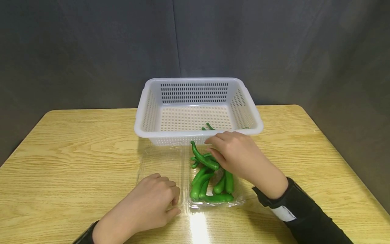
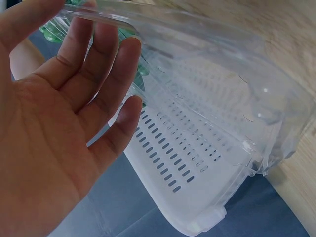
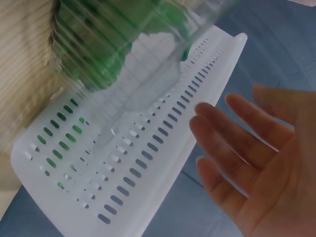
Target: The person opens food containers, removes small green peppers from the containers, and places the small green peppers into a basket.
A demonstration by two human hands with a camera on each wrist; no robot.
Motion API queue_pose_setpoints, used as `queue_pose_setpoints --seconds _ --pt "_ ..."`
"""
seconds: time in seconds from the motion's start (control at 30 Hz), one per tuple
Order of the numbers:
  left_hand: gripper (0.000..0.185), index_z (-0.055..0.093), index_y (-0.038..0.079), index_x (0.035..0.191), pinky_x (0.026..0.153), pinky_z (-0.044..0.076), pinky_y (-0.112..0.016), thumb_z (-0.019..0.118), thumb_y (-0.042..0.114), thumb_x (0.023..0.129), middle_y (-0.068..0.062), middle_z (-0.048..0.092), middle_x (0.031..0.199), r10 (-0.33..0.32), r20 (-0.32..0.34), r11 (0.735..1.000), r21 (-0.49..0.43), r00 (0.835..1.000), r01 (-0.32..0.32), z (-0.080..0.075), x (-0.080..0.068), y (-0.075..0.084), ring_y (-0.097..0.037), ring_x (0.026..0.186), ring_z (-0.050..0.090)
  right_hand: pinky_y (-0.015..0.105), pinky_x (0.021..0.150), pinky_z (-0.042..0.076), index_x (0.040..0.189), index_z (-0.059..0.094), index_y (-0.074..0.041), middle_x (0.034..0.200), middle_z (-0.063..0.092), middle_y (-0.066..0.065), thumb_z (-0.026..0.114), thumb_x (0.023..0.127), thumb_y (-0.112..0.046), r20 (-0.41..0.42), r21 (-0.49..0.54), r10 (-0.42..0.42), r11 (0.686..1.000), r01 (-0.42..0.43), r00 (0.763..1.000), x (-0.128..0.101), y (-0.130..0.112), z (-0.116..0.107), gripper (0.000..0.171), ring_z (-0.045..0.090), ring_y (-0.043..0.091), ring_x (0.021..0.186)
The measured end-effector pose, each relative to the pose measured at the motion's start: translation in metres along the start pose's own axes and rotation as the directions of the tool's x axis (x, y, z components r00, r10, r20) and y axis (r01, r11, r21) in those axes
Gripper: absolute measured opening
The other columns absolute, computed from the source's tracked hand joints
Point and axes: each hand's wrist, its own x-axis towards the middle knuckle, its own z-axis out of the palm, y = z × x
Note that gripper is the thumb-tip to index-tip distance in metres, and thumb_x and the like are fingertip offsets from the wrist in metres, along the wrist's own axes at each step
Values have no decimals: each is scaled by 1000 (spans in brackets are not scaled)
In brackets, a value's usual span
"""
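Head view | right hand (image 1: 240, 154) loose-fingered over peppers (image 1: 210, 183), lying near-to-far (closer than left) | left hand (image 1: 152, 203) fingers straight, pressing clamshell lid (image 1: 161, 162)

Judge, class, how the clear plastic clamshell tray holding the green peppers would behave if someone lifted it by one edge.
The clear clamshell tray looks thin and glossy, so it would probably flex and feel slippery. Its open lid lies flat beside it, so it may flop. The green peppers are piled loosely inside, so they could slide and tip it.
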Motion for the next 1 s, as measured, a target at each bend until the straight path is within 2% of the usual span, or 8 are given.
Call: queue_pose_setpoints --seconds 0.27,0.73,1.0 --pt "31 53 23 65 66 38 -26 80 33 77 18 44 65 4 -2 1000 2 1000 -4 0 0 0 -5 62 42 35 73 54 103 72 -6 92 70 2 80 84 -22 46 0 -31 1000 31 998 -1 -3 7 26 68 20 81" --pt "31 53 22 64 66 38 -25 80 32 77 17 44 65 -2 1 1000 -13 1000 2 0 1 0 -5 62 41 38 78 54 111 72 -10 96 71 2 85 77 -18 179 18 -24 1000 21 984 -2 -1 12 36 68 22 86" --pt "31 53 23 65 67 39 -26 79 33 78 17 44 66 -9 8 1000 -11 1000 9 0 1 0 -5 62 41 36 74 54 103 72 -10 88 68 0 86 77 -21 249 36 -12 999 3 968 -4 -2 18 32 67 19 80"
